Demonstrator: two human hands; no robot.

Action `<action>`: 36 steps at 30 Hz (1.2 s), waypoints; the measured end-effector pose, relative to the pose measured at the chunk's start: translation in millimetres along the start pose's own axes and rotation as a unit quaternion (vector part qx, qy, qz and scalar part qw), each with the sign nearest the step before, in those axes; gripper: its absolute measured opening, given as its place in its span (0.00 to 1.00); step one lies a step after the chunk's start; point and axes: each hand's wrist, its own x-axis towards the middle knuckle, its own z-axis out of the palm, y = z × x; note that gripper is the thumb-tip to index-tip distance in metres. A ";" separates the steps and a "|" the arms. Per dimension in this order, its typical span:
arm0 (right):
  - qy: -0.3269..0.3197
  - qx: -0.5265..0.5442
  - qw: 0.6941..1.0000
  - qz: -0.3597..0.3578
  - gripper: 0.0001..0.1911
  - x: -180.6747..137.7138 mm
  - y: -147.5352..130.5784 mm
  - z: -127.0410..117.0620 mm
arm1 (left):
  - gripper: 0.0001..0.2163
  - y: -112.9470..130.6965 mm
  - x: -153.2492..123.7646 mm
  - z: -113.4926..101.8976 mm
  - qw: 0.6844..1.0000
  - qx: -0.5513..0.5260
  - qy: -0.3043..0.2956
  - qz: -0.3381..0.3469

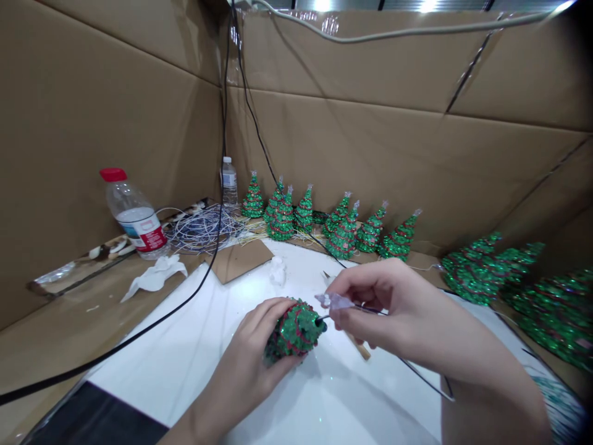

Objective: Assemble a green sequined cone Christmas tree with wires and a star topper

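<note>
a person's left grip [259, 346] grasps a small green tree [296, 330] ringed in red, fingers along its far side and thumb along its near side, over a white tabletop [324, 402]. the tip points toward the right grip [389, 303], which pinches a pale translucent piece [340, 301] just beside it. more green trees [343, 238] line the cardboard wall [393, 142] beyond both grips. the held tree looks light and fairly stiff, its bumpy, glittering surface likely resisting slips but liable to shed if squeezed; its wider body seems the surest hold. the pale piece appears flimsy, best taken lightly by its edges.
</note>
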 end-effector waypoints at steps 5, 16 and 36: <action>0.011 0.007 1.000 -0.004 0.13 2.2 -0.1 5.0 | 0.27 2.1 0.7 -0.1 1.000 0.001 -0.013 -0.008; -0.013 0.012 1.000 0.013 0.10 3.7 0.6 11.0 | 0.29 0.8 -0.1 1.6 1.000 0.014 -0.016 -0.002; 0.049 -0.003 0.999 -0.009 0.04 3.9 2.9 6.4 | 0.28 2.5 0.3 0.8 1.000 0.010 -0.003 -0.001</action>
